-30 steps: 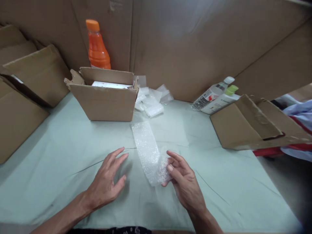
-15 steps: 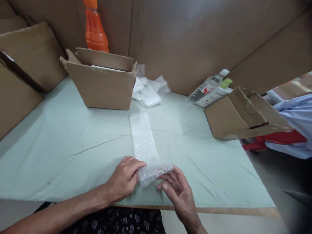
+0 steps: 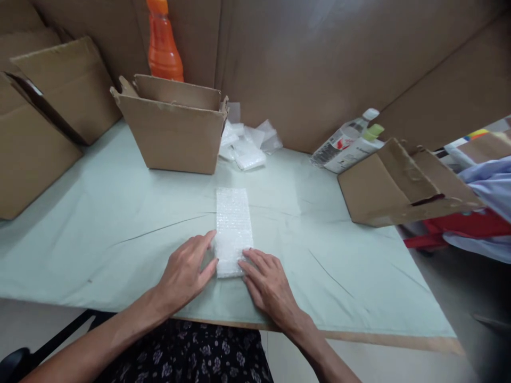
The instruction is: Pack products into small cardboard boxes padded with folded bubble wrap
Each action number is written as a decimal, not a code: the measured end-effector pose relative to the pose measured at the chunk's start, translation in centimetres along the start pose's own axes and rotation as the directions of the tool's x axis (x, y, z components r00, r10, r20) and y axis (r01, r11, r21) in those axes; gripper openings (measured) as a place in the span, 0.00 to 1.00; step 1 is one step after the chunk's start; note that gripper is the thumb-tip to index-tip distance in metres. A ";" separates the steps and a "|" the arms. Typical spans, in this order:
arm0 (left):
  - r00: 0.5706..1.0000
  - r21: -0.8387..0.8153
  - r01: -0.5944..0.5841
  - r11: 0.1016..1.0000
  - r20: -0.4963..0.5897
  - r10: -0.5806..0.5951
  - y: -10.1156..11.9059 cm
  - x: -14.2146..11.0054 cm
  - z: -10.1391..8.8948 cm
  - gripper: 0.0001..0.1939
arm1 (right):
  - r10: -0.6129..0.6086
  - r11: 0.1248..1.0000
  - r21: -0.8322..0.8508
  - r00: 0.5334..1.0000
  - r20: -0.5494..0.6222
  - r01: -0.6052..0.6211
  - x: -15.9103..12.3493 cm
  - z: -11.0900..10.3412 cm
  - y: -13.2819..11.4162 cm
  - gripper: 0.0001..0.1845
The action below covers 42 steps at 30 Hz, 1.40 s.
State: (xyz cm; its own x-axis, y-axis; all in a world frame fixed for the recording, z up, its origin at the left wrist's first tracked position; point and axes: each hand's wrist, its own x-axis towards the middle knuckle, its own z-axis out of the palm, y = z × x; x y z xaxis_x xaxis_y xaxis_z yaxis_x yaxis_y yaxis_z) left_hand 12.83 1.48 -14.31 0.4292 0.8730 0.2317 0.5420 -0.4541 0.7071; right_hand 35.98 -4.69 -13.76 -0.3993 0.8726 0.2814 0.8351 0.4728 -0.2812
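Observation:
A strip of bubble wrap (image 3: 232, 223) lies flat on the pale green cloth-covered table (image 3: 151, 213), its near end folded over. My left hand (image 3: 187, 268) rests at its left edge, thumb and fingers apart, fingertips at the edge. On the near right corner lie the fingers of my right hand (image 3: 268, 279), stretched out and pressing lightly on the wrap. Neither hand grips anything. Whether something is inside the fold cannot be made out.
An open cardboard box (image 3: 179, 135) stands behind, with small clear plastic packets (image 3: 247, 151) beside it. An orange bottle (image 3: 164, 53) rises behind that box. More cartons (image 3: 80, 90) are at left. Right are a clear bottle (image 3: 343, 138), a tilted cardboard box (image 3: 375, 186) and blue fabric (image 3: 493, 183).
The lifted near end of the bubble wrap has been folded down flat onto the strip. Both hands have let go of it and now lie along its edges. The view has shifted slightly.

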 end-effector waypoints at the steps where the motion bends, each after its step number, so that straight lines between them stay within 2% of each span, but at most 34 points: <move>1: 0.998 0.010 -0.066 0.998 -0.006 0.066 0.3 -0.3 -0.2 0.28 | -0.007 1.000 0.004 1.000 -0.015 0.007 0.1 0.1 0.2 0.15; 3: 0.981 0.006 -0.185 0.983 0.061 0.184 1.1 -1.0 -0.4 0.28 | -0.002 0.998 0.066 1.000 -0.027 0.004 0.3 0.0 0.3 0.14; 5: 0.961 -0.023 -0.239 0.971 0.134 0.240 1.5 -1.5 -0.2 0.27 | 0.035 0.983 0.180 0.999 0.009 -0.036 0.5 -0.2 0.2 0.13; 7: 0.967 -0.033 -0.215 0.976 0.134 0.218 1.5 -1.5 0.2 0.25 | 0.097 0.959 0.265 0.995 0.030 -0.102 0.7 -0.5 0.0 0.13; 8: 0.975 -0.022 -0.188 0.982 0.116 0.189 1.3 -1.3 0.5 0.25 | 0.133 0.953 0.274 0.991 0.004 -0.129 0.8 -0.7 0.0 0.13; 10: 0.988 0.046 -0.134 0.990 0.078 0.130 0.8 -0.7 0.9 0.24 | 0.173 0.963 0.229 0.978 -0.115 -0.144 1.0 -1.0 0.0 0.15; 12: 0.994 0.151 -0.101 0.983 0.046 0.095 0.3 0.0 1.2 0.24 | 0.127 0.983 0.154 0.973 -0.191 -0.098 1.1 -1.2 0.1 0.16; 14: 0.996 0.215 -0.090 0.973 0.010 0.090 0.0 0.5 1.1 0.24 | 0.035 0.995 0.093 0.991 -0.131 -0.023 1.3 -1.0 0.3 0.15; 17: 0.985 0.171 -0.169 0.971 0.007 0.171 0.1 0.5 0.4 0.25 | -0.024 0.998 0.061 1.000 0.016 0.023 1.7 -0.3 0.7 0.14; 20: 0.965 0.055 -0.251 0.966 0.095 0.245 0.3 -0.1 -0.6 0.27 | 0.029 0.984 0.173 0.999 0.046 -0.036 2.1 0.2 1.2 0.15; 23: 0.975 -0.038 -0.184 0.982 0.120 0.187 0.5 -0.3 -1.1 0.26 | 0.113 0.936 0.319 0.986 0.122 -0.147 2.3 -0.1 1.4 0.14; 25: 0.985 -0.023 -0.138 0.990 0.100 0.140 0.4 0.1 -1.1 0.23 | 0.156 0.944 0.282 0.984 0.085 -0.174 2.4 -0.4 1.5 0.14; 28: 0.991 0.141 -0.124 0.982 0.070 0.115 -0.1 1.4 -0.6 0.21 | 0.135 0.987 0.105 0.987 -0.087 -0.125 2.4 -0.6 1.4 0.16; 29: 0.991 0.203 -0.126 0.971 0.063 0.116 -0.2 1.8 -0.4 0.20 | 0.101 0.994 0.062 0.991 -0.092 -0.095 2.5 -0.5 1.4 0.16; 32: 0.993 0.300 -0.117 0.947 0.046 0.108 -0.5 2.6 -0.1 0.18 | -0.005 1.000 0.016 1.000 0.020 0.005 3.2 -0.2 1.6 0.14; 35: 1.000 0.200 0.004 0.980 0.003 -0.004 -0.6 2.3 -0.7 0.19 | -0.039 0.998 0.051 0.997 0.064 0.036 4.3 0.2 2.1 0.13; 37: 0.984 0.037 0.177 0.983 -0.002 -0.177 -0.6 1.6 -1.3 0.23 | -0.019 0.991 0.132 0.998 0.057 0.011 5.0 0.3 2.5 0.12; 38: 0.960 -0.061 0.280 0.958 0.015 -0.279 -0.6 1.1 -1.6 0.26 | 0.008 0.983 0.185 0.998 0.067 -0.020 5.2 0.2 2.6 0.13; 40: 0.882 -0.269 0.470 0.841 0.097 -0.462 -0.6 0.4 -2.1 0.31 | 0.092 0.946 0.296 0.987 0.133 -0.128 5.7 0.0 2.6 0.14; 42: 0.803 -0.473 0.582 0.662 0.204 -0.560 -0.5 -0.1 -2.1 0.37 | 0.193 0.869 0.409 0.952 0.239 -0.278 6.0 -0.4 2.3 0.15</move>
State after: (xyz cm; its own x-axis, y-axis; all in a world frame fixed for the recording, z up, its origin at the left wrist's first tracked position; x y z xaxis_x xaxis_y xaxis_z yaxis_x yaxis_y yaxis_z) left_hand 10.98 1.98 -13.27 0.1884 0.9190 -0.3464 0.2671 0.2915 0.9185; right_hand 35.64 1.63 -12.37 -0.3095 0.9509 -0.0054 0.6820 0.2180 -0.6981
